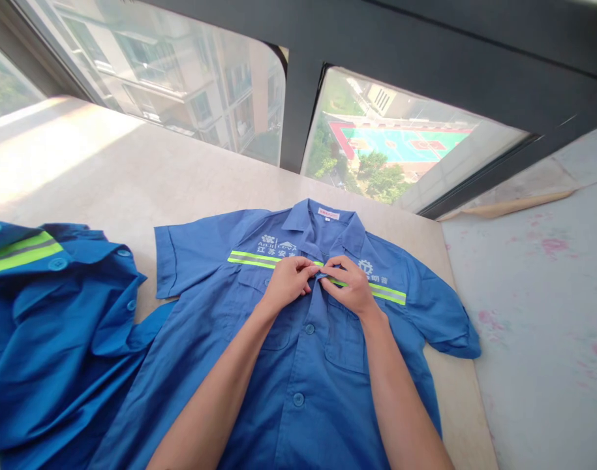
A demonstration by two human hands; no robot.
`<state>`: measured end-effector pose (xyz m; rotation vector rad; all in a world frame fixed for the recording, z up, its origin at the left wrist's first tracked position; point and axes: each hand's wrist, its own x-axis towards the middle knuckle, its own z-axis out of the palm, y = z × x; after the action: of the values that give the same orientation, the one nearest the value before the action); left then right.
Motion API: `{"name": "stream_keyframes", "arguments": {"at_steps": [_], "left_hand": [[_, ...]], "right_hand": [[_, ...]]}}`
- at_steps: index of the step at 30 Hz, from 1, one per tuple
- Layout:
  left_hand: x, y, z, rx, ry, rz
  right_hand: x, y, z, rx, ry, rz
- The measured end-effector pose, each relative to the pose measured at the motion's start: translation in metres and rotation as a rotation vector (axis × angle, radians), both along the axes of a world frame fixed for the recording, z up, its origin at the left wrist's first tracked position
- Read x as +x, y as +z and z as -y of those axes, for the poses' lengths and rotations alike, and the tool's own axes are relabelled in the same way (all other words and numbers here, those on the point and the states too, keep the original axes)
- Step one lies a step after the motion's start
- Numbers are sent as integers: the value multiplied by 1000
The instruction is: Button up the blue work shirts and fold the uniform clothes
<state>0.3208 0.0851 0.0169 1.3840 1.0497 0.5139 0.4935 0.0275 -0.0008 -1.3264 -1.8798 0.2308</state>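
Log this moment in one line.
blue short-sleeved cloth shirt: on pale flat surface | left hand: pinching its front | right hand: pinching beside left

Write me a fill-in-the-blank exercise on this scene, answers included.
1. The left hand and right hand pinch the blue short-sleeved cloth shirt at its ____ (chest/hem).
2. Below them in the picture, ____ round blue buttons show along the shirt's front opening.
3. A bunched blue cloth garment lies on the picture's ____ side (left/right).
4. The turquoise-and-red sports court lies ____ the grey-framed window (inside/outside).

Missing words: chest; two; left; outside.
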Motion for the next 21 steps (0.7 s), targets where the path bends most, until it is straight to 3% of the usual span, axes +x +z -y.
{"name": "stream_keyframes", "arguments": {"at_steps": [3, 9, 13, 18, 21], "left_hand": [[-2, 3, 2, 9, -36, 5], [-3, 7, 7, 271, -73, -127], [-6, 6, 3, 229, -158, -80], [-8, 7, 1, 128, -145, -46], [-7, 8, 2, 198, -122, -106]], "right_hand": [[0, 1, 0, -21, 2, 19], [2, -3, -1, -39, 4, 30], [2, -3, -2, -57, -1, 12], [3, -2, -2, -98, 32, -63], [4, -2, -2, -116, 44, -97]]}}
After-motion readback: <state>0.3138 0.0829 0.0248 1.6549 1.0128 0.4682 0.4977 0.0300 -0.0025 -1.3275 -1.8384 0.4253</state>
